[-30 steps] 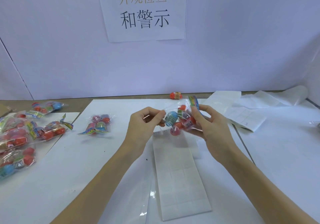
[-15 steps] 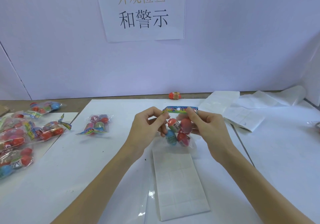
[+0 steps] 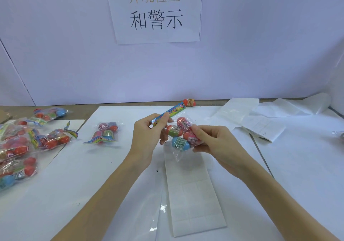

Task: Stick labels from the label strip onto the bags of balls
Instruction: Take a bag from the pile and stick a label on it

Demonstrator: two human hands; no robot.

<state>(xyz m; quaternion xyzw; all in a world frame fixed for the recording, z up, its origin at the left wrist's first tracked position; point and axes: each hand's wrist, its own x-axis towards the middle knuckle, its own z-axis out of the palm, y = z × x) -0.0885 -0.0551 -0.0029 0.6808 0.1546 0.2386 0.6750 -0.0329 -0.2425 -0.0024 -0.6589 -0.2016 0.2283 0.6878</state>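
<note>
Both hands hold one bag of balls (image 3: 181,134) in the air above the middle of the surface (image 3: 307,166). The left hand (image 3: 149,140) pinches the colourful header card (image 3: 168,114) of the bag between thumb and fingers; the card is tilted and its free end points to about 2 o'clock. The right hand (image 3: 216,144) has its grip closed on the clear plastic body of the bag from the 3 o'clock side, with the thumb on top and the fingers below. Inside the bag red balls and one blue ball are visible.

The label strip (image 3: 193,199), a white sheet divided into rectangles, lies flat on the surface just under the hands and reaches toward 6 o'clock. At 9 o'clock from the hands one more bag (image 3: 106,133) lies alone on the white paper. Further at 9 o'clock, near the edge of the view, a pile of bags (image 3: 22,145) lies close together. At 12 o'clock, by the wall, a single loose ball (image 3: 189,102) rests. At 2 o'clock, folded white sheets (image 3: 260,123) lie on the surface. On the wall hangs a paper sign (image 3: 155,11) with Chinese characters.
</note>
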